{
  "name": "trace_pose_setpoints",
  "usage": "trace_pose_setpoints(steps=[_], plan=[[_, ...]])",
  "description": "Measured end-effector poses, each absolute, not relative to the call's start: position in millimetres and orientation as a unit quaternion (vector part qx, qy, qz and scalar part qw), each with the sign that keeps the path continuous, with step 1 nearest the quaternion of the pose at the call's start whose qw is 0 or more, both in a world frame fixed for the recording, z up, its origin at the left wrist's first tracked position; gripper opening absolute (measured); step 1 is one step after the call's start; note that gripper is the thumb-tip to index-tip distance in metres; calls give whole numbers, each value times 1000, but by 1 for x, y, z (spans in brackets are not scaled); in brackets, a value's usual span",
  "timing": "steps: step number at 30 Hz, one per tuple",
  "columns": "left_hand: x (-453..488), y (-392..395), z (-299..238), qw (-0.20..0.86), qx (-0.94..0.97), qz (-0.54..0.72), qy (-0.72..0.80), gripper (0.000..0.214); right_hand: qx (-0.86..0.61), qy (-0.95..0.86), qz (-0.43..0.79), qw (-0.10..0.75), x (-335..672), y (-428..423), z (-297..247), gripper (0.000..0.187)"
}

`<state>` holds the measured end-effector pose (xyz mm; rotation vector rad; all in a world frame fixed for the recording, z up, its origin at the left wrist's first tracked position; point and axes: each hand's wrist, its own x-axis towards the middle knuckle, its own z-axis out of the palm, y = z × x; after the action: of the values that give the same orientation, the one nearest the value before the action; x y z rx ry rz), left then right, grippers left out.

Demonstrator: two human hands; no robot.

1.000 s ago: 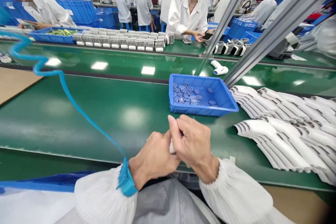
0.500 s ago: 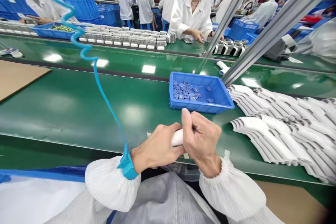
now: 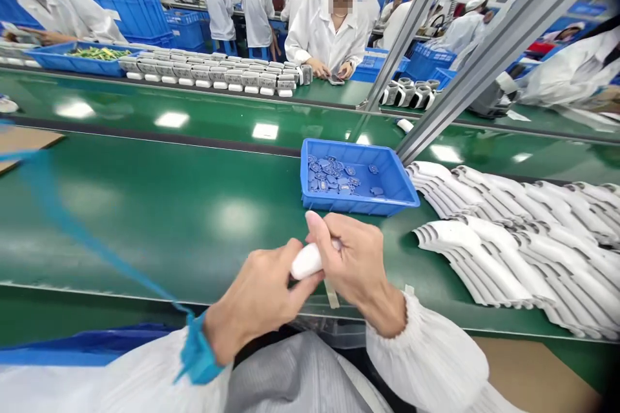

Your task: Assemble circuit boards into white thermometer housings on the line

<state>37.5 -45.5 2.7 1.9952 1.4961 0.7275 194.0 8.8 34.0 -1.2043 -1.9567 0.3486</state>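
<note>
A smooth white plastic housing [image 3: 307,262] is held between both hands above the front of the green bench. My left hand [image 3: 264,293] pinches its left end between thumb and fingers; a blue wrist strap with a cord circles that wrist. Around its right part, my right hand [image 3: 356,264] is closed, thumb pointing up and away. Much of the housing is hidden by the fingers. Just beyond the hands stands a blue tray [image 3: 361,205] with small blue plastic parts [image 3: 332,174] inside.
Stacked white curved shells [image 3: 504,251] lie to the right. A metal post [image 3: 484,55] slants up behind the tray. Across the green bench [image 3: 159,206], a co-worker [image 3: 329,32] handles a part near rows of grey-and-white housings [image 3: 208,71]. Brown board [image 3: 29,142] lies at the left.
Both hands have shifted left and slightly down with the white housing, and more of it shows. The blue cord has swung left. The camera view has turned a little.
</note>
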Motion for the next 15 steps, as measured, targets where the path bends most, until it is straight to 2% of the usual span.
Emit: trace_pose_setpoints(steps=[2,4,6,8,9,13,15], plan=[[9,-44,11,275,717,264,583,28,-493,-770,187,359,209,33,48,42],[-23,-42,17,249,698,252,622,32,-524,-775,177,306,227,70,57,31],[-48,-37,18,197,687,235,659,43,-552,-802,124,194,240,111,57,23],[-58,-30,15,128,703,204,669,52,-543,-822,115,126,243,148,49,22],[-57,-26,14,90,724,175,661,49,-534,-831,119,100,241,162,43,23],[-34,-9,13,-7,796,22,605,16,-521,-843,133,17,223,192,23,22],[-28,-4,16,-5,784,14,620,16,-529,-837,136,-6,218,195,20,16]])
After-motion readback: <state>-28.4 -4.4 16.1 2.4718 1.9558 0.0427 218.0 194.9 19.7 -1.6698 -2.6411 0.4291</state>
